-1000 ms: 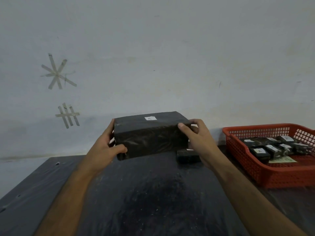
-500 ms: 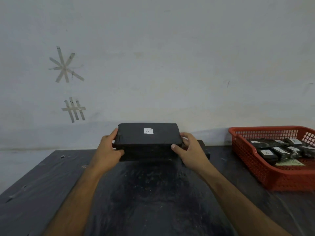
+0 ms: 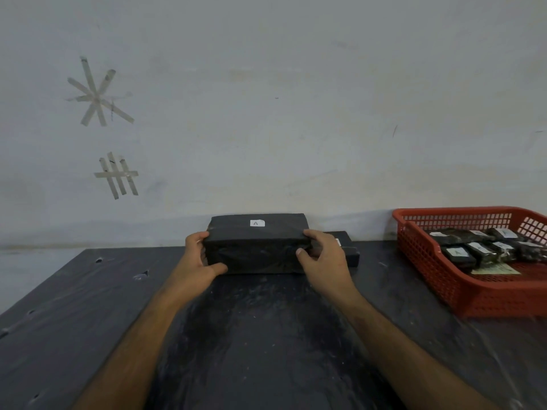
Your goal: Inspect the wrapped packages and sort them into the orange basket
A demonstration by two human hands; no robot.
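Black wrap: large package (image 3: pixel 257 244), a block-shaped parcel in dark film with a small white label (image 3: pixel 257 223) marked "A" on its top face.
Location: it sits at the far middle of the desk (image 3: pixel 266 335), close to the wall (image 3: pixel 266 99); whether its base rests fully on the desk you cannot tell from this view.
Left hand (image 3: pixel 199 261): your fingers curl over the left end, thumb pressed along the lower front edge, gripping the large package.
Right hand (image 3: pixel 321 255): your fingers wrap the right end, thumb on the front face, gripping the same parcel.
Behind: a second dark package (image 3: pixel 346 250) lies just beside the right end, partly hidden by your hand.
Orange basket (image 3: pixel 461 214): stands well apart at the right of the desk, already holding several small labelled parcels (image 3: pixel 479 250) and a pale slip of paper.
Handling, judged: the block looks stiff and fairly heavy; the film looks smooth, so likely slippery.
Hold, judged: keep both hands on the short ends, fingers under the bottom edge, not on the wrap's loose folds.
Risk, judged: the parcel is wide against the basket's free room.
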